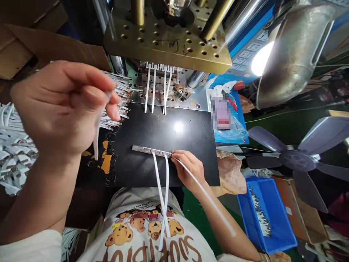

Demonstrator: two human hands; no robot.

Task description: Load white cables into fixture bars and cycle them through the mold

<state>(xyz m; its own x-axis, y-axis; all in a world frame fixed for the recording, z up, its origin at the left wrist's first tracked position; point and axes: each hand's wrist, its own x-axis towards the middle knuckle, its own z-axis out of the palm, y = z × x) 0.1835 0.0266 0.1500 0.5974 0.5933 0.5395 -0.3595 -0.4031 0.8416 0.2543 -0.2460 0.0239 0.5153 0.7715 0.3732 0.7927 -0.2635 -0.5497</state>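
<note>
My left hand (64,105) is raised close to the camera, pinching a white cable (96,140) between thumb and fingers; the cable hangs down from it. My right hand (188,169) rests on the black plate (163,134), fingers pressing a white cable (207,198) into the right end of a thin metal fixture bar (148,150). Two more white cables (163,189) run from the bar down over my shirt. Several white cables (156,89) sit in the mould (160,91) under the press.
A brass perforated press platen (169,43) hangs above the mould. A heap of white cables (12,145) lies at the left. A lamp (294,47) and a fan (297,158) stand at the right, a blue bin (272,218) below them.
</note>
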